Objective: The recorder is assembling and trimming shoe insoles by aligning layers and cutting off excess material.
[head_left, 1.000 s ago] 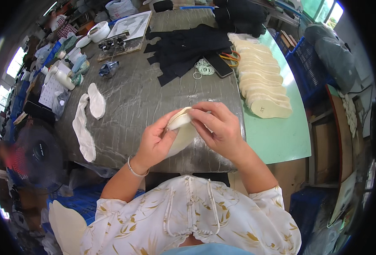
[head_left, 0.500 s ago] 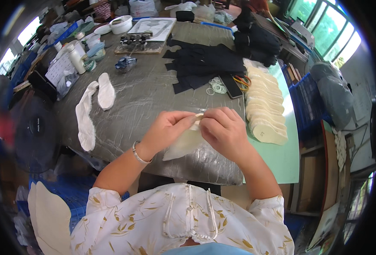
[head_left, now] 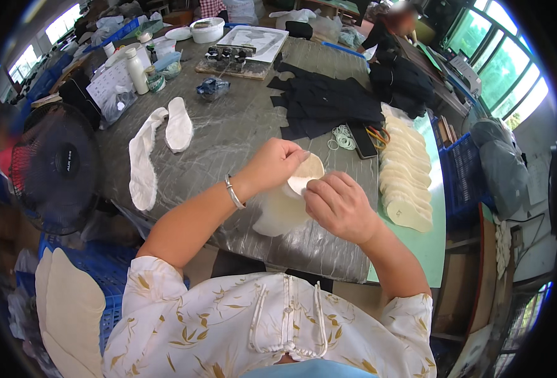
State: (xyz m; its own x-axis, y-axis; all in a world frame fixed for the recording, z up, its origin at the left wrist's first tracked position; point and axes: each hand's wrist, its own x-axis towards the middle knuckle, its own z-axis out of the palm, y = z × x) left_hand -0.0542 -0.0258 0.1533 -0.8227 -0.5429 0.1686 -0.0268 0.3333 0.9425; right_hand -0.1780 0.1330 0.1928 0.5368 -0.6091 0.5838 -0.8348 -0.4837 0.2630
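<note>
Over the table's near part, my left hand point(head_left: 277, 162) pinches the edge of a cream insole point(head_left: 311, 166), whose rounded end faces up. Below and to the right, my right hand point(head_left: 341, 206) has its thumb and fingers closed on the insole's white layer, which looks folded back or partly lifted. A pale, blurred sheet-like part point(head_left: 280, 213) hangs under both hands; whether it is the same piece is unclear. To the right lies an overlapping row of cream insoles point(head_left: 407, 167). Two white fluffy insole-shaped pieces point(head_left: 178, 126) rest on the left of the table.
Dark fabric pieces point(head_left: 329, 97), a phone point(head_left: 361, 140) and pale rubber bands point(head_left: 341, 138) lie beyond my hands. A bottle point(head_left: 136, 71) stands back left, above a black fan point(head_left: 58, 164). Large cream sheets point(head_left: 70, 309) stand at lower left. Another person point(head_left: 389, 31) is at the far right.
My hands have moved apart, the left one up and the right one down and right. More of the insole's rounded end shows between them. The view has shifted.
</note>
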